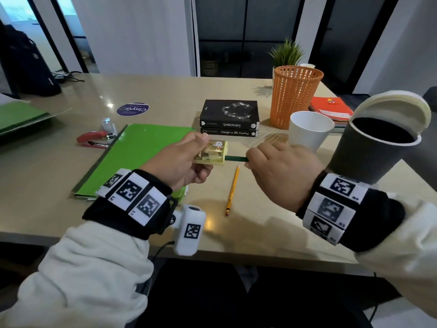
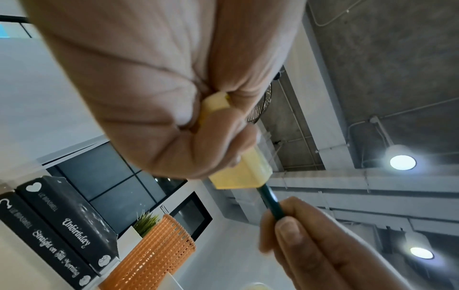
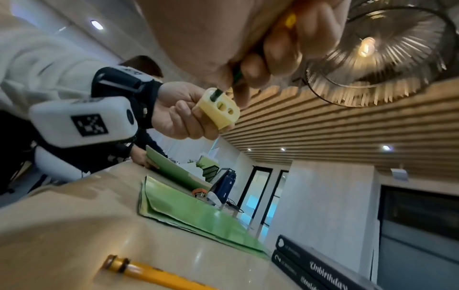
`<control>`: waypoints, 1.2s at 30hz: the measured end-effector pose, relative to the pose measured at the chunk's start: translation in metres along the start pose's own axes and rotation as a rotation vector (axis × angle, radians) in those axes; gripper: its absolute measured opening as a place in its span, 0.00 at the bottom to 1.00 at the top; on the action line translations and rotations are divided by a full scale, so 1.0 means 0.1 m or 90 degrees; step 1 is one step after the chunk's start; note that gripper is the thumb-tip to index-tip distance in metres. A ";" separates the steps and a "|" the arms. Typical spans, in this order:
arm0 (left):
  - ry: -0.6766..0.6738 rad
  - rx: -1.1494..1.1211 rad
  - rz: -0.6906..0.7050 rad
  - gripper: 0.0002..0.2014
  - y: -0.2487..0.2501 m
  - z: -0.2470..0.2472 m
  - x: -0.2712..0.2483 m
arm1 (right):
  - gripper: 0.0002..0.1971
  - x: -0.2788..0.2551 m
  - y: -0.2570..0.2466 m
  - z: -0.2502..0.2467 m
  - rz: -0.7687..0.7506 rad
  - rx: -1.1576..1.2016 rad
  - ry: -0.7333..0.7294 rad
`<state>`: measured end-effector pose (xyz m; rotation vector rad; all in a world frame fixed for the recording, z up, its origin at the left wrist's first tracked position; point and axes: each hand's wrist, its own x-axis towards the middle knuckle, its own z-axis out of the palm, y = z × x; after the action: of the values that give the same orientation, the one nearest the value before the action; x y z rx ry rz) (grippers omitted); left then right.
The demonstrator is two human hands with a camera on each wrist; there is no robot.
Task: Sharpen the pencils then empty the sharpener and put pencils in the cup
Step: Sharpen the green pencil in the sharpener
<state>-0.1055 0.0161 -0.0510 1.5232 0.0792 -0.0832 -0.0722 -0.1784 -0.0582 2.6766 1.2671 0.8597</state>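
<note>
Frame centre: left hand (image 1: 182,159) grips sharpener (image 1: 212,153) steady; right hand (image 1: 281,171) pinches green pencil (image 1: 236,158) (inserted) for turning.

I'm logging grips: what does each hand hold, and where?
Left hand grips the yellow sharpener around its body; right hand pinches the green pencil on its shaft.

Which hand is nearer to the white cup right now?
Right. The right hand grips the green pencil just in front of the white cup. The left hand, holding the yellow sharpener, is farther off, over the green folder's edge.
</note>
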 end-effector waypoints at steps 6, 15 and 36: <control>-0.013 0.062 0.015 0.10 0.02 0.02 -0.02 | 0.19 0.04 -0.05 -0.08 0.077 0.052 -0.065; -0.043 0.314 0.103 0.08 -0.02 0.03 -0.07 | 0.22 0.02 0.02 0.08 0.259 0.584 -0.332; 0.019 0.043 0.040 0.08 0.00 0.17 -0.02 | 0.18 0.06 0.05 -0.04 0.029 0.102 0.004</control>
<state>-0.1072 -0.0005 -0.0501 1.5926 0.0533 -0.0137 -0.0676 -0.1786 -0.0506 2.8382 1.3341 0.8053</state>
